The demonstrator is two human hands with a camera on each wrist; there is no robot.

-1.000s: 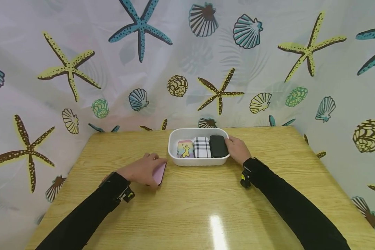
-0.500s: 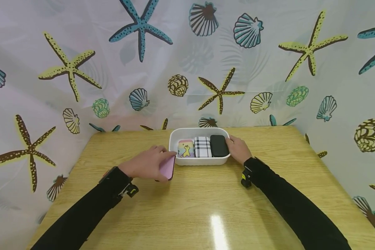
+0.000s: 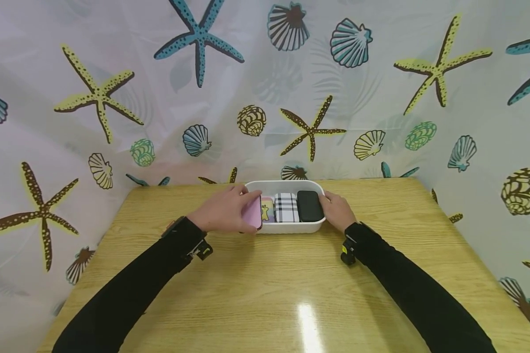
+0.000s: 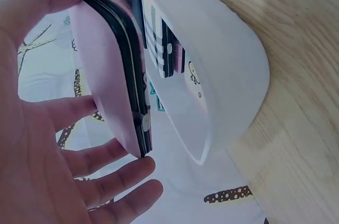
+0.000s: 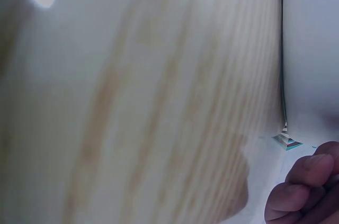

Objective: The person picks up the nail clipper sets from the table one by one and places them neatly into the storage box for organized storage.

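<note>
My left hand (image 3: 223, 212) grips a pink phone case (image 3: 252, 213) on edge over the left end of a white tub (image 3: 287, 228). In the left wrist view the pink case (image 4: 114, 70) sits between thumb and fingers, just above the tub's rim (image 4: 222, 75). Inside the tub stand a giraffe-print case (image 3: 266, 210), a plaid case (image 3: 285, 207) and a black case (image 3: 309, 206). My right hand (image 3: 335, 211) rests against the tub's right end, fingers curled at its rim. The right wrist view shows only blurred tabletop and fingertips (image 5: 304, 189).
The wooden table (image 3: 291, 284) stretches toward me with a glare spot (image 3: 306, 318) near the front. A curtain printed with starfish and shells (image 3: 203, 98) closes off the back and both sides.
My left hand lifted the pink case off the table and carried it right and forward to the tub's left end. The right hand stayed at the tub.
</note>
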